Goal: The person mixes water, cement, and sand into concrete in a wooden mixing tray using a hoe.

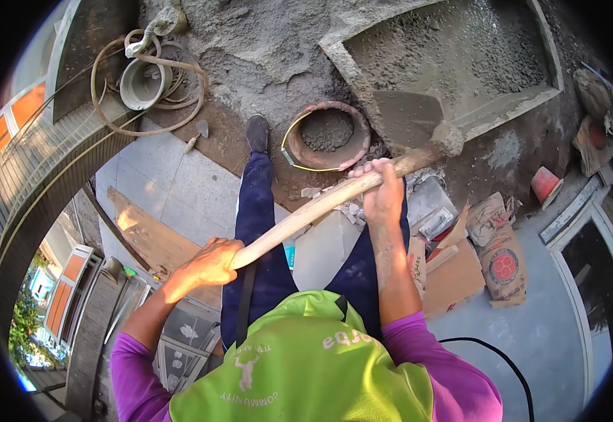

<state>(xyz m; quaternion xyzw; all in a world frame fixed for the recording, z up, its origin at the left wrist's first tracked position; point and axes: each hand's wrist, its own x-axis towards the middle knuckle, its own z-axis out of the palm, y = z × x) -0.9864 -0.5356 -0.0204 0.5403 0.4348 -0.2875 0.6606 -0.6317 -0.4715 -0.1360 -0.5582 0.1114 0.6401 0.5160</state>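
My left hand (208, 260) is wrapped round the butt end of a hoe's pale wooden handle (306, 212). Further up, near the head, my right hand (380, 188) grips the same handle. The hoe's broad grey blade (406, 118) lies at the near edge of a mixing trough (500, 116) that holds wet grey mortar (454, 46). Mortar clings to the joint of blade and handle. Just left of the blade stands a round bucket (356, 119) with a yellow handle, partly filled with mortar.
A pale bucket (134, 88) and a coiled hose (197, 91) are at upper left, with a trowel (202, 129) nearby. On the right are a cardboard box (454, 278), a paper sack (502, 264) and a red bucket (545, 184). A wooden board (155, 232) lies left.
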